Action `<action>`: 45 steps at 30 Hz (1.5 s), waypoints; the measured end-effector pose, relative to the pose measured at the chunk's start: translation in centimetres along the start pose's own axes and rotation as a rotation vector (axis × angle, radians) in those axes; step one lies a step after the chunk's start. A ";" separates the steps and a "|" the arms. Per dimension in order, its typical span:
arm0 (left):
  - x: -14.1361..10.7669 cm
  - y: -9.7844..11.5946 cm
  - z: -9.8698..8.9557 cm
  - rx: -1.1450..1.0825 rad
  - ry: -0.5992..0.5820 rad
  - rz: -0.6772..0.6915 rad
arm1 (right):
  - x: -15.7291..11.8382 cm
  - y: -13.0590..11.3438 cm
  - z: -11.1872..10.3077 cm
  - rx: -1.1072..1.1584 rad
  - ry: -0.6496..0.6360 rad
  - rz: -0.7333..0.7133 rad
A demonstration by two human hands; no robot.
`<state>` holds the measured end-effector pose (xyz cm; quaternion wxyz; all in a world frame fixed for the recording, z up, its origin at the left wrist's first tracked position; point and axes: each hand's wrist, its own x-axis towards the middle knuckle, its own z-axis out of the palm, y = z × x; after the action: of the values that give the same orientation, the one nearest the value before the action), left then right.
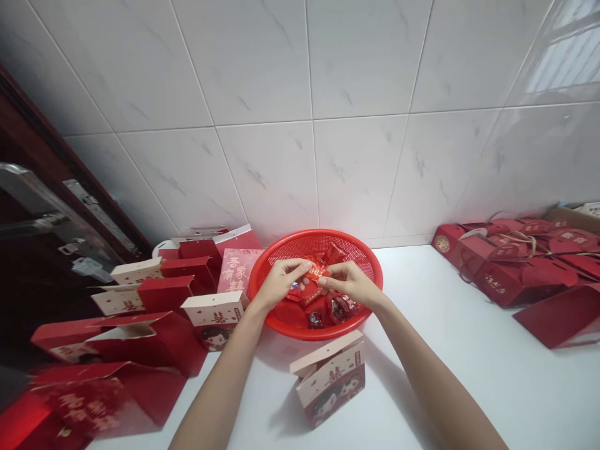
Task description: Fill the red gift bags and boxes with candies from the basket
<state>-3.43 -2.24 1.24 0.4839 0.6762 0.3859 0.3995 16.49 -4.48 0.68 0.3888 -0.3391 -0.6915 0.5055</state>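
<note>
Over a round red plastic basket (315, 235), my left hand (287, 280) and my right hand (349, 282) pinch a small red candy packet (317, 271) between them, one at each side. Gold lettering shows on the packet. Several wrapped candies (342, 307) in red and dark wrappers lie in the basket beneath my fingers. Just in front of the basket stands a small cream-and-red gift box (334, 381) with cartoon figures, its top flaps partly raised. The hands cover part of the basket's contents.
Rows of red and cream gift boxes (154, 350) stand on the left of the white table (422, 350). More red gift boxes (510, 262) with cord ties are packed together at the right. A tiled wall (360, 169) rises behind, and a dark door (28, 262) is at far left.
</note>
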 end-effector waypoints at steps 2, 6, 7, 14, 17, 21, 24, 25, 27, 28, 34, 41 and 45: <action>-0.1 0.1 0.0 0.025 -0.019 -0.002 | 0.0 -0.1 0.0 -0.015 0.001 -0.014; -0.2 0.2 0.1 0.071 -0.053 -0.025 | 0.0 0.1 -0.1 -0.144 0.022 -0.093; -0.2 0.2 0.1 0.069 -0.057 -0.044 | 0.0 0.3 0.0 -0.186 0.028 -0.121; -0.1 0.3 0.1 0.031 -0.021 -0.023 | 0.3 1.0 0.6 -0.366 0.097 -0.195; -0.1 0.3 -0.1 -0.031 0.058 0.013 | 0.4 0.9 0.7 -0.276 0.135 -0.126; -0.3 0.3 -0.2 -0.079 0.100 0.037 | 0.3 0.7 0.4 -0.070 0.110 -0.021; -0.5 0.2 -0.2 -0.109 0.071 0.044 | 0.2 0.6 -0.1 0.044 0.097 -0.005; -0.5 0.1 -0.2 -0.114 0.066 0.053 | 0.2 0.5 -0.2 0.069 0.091 0.008; -0.5 0.1 -0.2 -0.116 0.058 0.079 | 0.1 0.5 -0.4 0.114 0.060 0.045; -0.5 0.0 -0.2 -0.115 0.052 0.092 | 0.1 0.4 -0.5 0.138 0.035 0.057; -0.5 0.2 0.0 -0.066 0.019 0.134 | -0.1 0.6 -0.7 0.225 -0.026 0.034; -0.5 0.1 -0.3 0.003 -0.011 0.171 | -0.1 0.7 -0.8 0.193 -0.060 0.040; -0.6 0.0 -0.4 0.018 0.004 0.144 | 0.0 0.7 -0.5 0.072 0.001 0.015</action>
<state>-3.97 -2.63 1.20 0.4470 0.7059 0.3408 0.4310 16.97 -4.04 0.11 0.3972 -0.3305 -0.6701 0.5329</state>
